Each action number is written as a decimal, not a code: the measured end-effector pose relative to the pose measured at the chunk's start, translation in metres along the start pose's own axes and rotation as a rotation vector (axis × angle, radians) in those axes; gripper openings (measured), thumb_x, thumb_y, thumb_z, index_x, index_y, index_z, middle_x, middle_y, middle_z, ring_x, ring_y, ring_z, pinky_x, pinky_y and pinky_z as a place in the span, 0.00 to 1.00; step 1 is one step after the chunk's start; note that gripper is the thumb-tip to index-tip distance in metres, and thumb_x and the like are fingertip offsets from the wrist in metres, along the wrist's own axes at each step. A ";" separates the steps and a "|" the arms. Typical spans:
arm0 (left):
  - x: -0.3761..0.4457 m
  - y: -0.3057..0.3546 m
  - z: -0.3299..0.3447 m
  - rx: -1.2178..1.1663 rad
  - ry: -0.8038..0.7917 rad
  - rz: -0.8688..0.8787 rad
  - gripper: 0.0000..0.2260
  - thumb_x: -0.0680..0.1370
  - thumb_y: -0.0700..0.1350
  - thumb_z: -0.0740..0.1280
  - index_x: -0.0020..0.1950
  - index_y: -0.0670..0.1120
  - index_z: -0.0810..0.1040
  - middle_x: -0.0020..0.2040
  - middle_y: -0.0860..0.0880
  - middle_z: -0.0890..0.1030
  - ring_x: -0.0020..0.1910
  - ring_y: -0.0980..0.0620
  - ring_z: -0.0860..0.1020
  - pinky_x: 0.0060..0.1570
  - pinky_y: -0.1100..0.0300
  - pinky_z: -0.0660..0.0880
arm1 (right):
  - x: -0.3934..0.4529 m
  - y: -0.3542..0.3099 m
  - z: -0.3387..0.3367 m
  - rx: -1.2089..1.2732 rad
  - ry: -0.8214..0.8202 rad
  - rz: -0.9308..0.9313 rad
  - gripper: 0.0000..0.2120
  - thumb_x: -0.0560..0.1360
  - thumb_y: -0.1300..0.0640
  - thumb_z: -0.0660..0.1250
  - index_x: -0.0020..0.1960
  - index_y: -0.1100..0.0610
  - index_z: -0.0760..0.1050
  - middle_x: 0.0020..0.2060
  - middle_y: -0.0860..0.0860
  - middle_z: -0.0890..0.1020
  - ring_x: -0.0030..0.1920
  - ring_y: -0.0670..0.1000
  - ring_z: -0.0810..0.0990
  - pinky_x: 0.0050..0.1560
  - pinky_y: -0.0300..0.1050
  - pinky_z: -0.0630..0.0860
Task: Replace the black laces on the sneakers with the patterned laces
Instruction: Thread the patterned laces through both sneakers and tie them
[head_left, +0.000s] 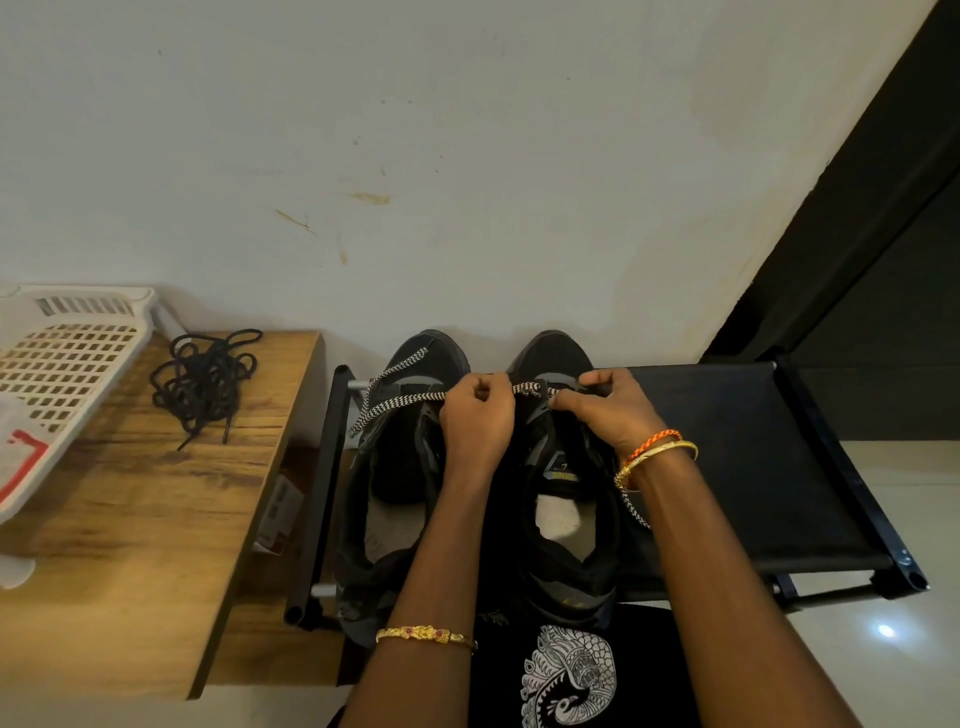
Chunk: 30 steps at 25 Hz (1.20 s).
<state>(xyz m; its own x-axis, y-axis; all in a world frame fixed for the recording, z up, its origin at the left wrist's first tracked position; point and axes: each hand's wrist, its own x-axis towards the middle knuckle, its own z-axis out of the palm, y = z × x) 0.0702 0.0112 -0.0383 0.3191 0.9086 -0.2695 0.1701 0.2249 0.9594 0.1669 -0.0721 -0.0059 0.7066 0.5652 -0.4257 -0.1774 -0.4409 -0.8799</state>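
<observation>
Pale, scuffed wall (415, 156) fills the upper view, and a black fabric rack (727, 467) stands against its foot, with a wooden table (130, 519) just beside it on the left. Two black sneakers sit side by side at the left end of the rack, toes to the wall: the left sneaker (395, 467) by the rack's left rail, the right sneaker (566, 519) next to it. To the right of the shoes the rack's fabric is bare out to its far rail.

One patterned lace (405, 400) crosses the toe end of both shoes. The left hand (475, 415) is curled tight on it between the shoes; the right hand (608, 405) pinches it over the right sneaker's front. A second checked length (636, 512) hangs below the right wrist.

One tangle of black laces (205, 382) lies on the table near its back edge, well apart from the shoes. One white basket (67, 374) overhangs the table's left side.
</observation>
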 end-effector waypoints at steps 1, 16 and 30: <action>-0.002 -0.002 -0.001 0.055 -0.047 0.012 0.08 0.76 0.48 0.66 0.40 0.45 0.78 0.37 0.48 0.80 0.39 0.52 0.79 0.45 0.55 0.79 | 0.000 0.002 -0.002 -0.064 0.002 -0.038 0.18 0.68 0.59 0.74 0.52 0.54 0.69 0.55 0.55 0.73 0.54 0.56 0.77 0.55 0.52 0.77; -0.017 0.008 0.013 0.217 0.097 0.160 0.08 0.80 0.43 0.64 0.40 0.45 0.71 0.36 0.51 0.75 0.37 0.55 0.74 0.32 0.72 0.67 | -0.031 0.013 0.008 -0.423 0.279 -0.112 0.13 0.68 0.65 0.67 0.51 0.57 0.70 0.58 0.57 0.68 0.60 0.59 0.68 0.58 0.50 0.70; -0.014 0.078 -0.067 0.694 0.411 0.372 0.12 0.79 0.46 0.62 0.61 0.49 0.73 0.61 0.43 0.71 0.63 0.43 0.68 0.54 0.53 0.67 | -0.030 0.008 0.001 -0.330 0.207 -0.063 0.08 0.72 0.65 0.64 0.51 0.61 0.72 0.45 0.54 0.73 0.47 0.54 0.73 0.48 0.46 0.72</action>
<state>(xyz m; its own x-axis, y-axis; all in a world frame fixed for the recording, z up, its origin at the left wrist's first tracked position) 0.0170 0.0396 0.0456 0.1294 0.9649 0.2287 0.6918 -0.2531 0.6763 0.1441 -0.0919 -0.0002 0.8384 0.4604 -0.2917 0.0763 -0.6291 -0.7735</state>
